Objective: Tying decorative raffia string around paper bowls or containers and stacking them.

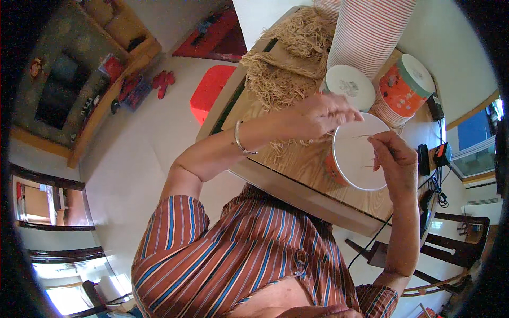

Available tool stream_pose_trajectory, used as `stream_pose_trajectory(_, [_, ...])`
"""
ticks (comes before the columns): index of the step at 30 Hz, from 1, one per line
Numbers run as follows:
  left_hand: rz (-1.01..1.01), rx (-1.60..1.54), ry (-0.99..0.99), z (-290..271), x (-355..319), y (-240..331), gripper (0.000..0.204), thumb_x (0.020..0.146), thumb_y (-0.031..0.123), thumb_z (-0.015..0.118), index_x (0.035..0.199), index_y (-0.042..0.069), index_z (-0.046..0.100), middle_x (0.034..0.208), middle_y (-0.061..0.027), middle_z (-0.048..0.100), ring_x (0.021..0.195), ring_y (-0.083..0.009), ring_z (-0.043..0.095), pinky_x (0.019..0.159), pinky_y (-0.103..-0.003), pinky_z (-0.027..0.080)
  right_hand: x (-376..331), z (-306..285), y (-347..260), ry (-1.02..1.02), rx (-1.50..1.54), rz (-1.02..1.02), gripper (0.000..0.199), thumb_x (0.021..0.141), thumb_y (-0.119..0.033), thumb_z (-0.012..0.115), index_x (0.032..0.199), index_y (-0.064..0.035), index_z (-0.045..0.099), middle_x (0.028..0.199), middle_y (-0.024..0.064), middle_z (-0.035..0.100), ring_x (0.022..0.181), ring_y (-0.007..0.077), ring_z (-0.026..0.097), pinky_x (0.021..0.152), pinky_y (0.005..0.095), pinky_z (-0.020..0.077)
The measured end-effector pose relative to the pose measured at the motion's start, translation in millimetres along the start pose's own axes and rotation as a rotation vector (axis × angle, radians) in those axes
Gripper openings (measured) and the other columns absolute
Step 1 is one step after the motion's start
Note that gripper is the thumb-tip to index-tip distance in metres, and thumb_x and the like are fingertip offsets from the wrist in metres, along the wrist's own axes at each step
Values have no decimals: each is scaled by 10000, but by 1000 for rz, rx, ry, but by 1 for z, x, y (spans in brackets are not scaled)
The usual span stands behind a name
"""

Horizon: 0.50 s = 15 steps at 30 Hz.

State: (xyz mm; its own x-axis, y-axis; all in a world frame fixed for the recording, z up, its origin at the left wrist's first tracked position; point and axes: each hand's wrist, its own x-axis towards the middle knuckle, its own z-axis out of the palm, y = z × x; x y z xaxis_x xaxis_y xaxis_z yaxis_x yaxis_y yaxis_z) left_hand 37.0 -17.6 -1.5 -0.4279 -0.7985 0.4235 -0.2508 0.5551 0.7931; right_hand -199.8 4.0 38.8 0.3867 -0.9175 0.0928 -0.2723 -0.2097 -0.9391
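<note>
The right hand (pixel 395 153) pinches a thin strand (pixel 363 136), thumb and finger closed; it runs leftward across the mouth of the tub (pixel 352 159), near the tabletop's (pixel 313 183) near right corner. The left hand (pixel 328 114) hangs over the tub's far left rim — fingers loosely bent, blurred, any hold untellable. Wood shows toward the near edge; the cup stack (pixel 371 37) and fibres (pixel 281 79) crowd the far side.

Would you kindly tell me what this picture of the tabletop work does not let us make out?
All in the head view:
- Left hand: blurred, so whether it grips anything is unclear.
- Thin strand: one end is hidden by the right hand.
- Open tub: right part of its rim, behind the right hand.
- Tall cup stack: far end, cut off by the upper edge.
</note>
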Motion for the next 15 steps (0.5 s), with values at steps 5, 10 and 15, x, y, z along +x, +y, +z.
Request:
stream_pose_trajectory(5, [-84, -89, -268, 7, -4, 19, 264, 951, 247, 555, 1109, 53, 637, 1089, -85, 601, 1080, -173, 551, 889, -313, 446, 2, 2, -4, 5, 48, -47, 77, 904, -31, 587, 903, -4, 659, 772, -15, 591, 600, 32, 482, 516, 199, 422])
stream_pose_trajectory(10, [-37, 8, -240, 9, -8, 8, 221, 914, 231, 628, 1038, 53, 669, 956, -52, 642, 981, -126, 576, 819, -290, 463, 2, 0, -7, -1, 49, -15, 79, 907, -40, 586, 898, -7, 657, 757, -15, 587, 598, 36, 482, 515, 203, 424])
stream_pose_trajectory(15, [-258, -370, -159, 2, -19, 7, 151, 889, 172, 655, 965, 56, 715, 834, -25, 678, 794, -93, 606, 745, -267, 483, 1, -6, 8, -4, 68, 34, 91, 914, -47, 579, 887, -4, 655, 745, -15, 581, 600, 38, 486, 515, 208, 427])
